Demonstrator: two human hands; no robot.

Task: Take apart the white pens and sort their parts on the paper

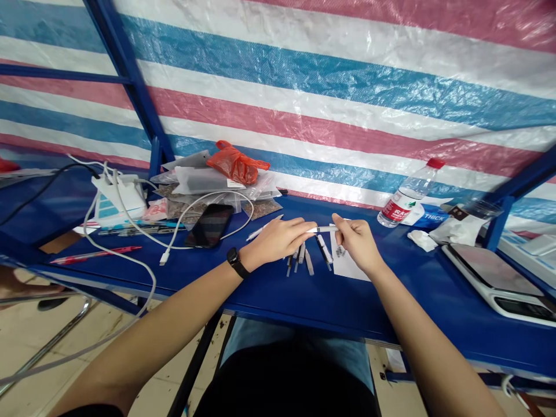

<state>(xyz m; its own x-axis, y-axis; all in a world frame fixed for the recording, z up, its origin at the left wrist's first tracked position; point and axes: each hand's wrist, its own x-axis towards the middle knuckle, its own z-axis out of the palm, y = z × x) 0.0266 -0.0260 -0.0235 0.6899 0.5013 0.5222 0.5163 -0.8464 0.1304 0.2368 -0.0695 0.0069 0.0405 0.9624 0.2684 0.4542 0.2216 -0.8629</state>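
At middle of blue metal worktop (pixel 278 289): left hand (pixel 278 240) and right hand (pixel 358 240) pinch opposite ends of slim white plastic pen barrel (pixel 324 229), held level above loose small grey-white pen parts (pixel 304 258); black smartphone (pixel 209 225) parked left, clear of work.

One water bottle (pixel 406 200), one phone (pixel 209 225), one red pen (pixel 96 254).

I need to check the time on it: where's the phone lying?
In the head view, the phone lies face up on the blue table, left of the left hand, ringed by a white cable.
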